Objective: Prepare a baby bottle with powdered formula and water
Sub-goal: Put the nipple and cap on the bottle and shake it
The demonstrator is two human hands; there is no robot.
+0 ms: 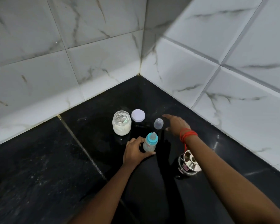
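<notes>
Bottle (149, 143) (clear plastic) in left hand (134, 151).

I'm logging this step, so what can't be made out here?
- Bottle contents: too small, glare, head view.
- Kettle: partly behind the right forearm.
- Jar: powder level blurred.
- Right hand near the cap: contact unclear.
- Left hand: grip partly hidden.

Left hand (135, 151) curled, perhaps gripping; right hand (174, 125) outstretched, fingers spread.
</notes>
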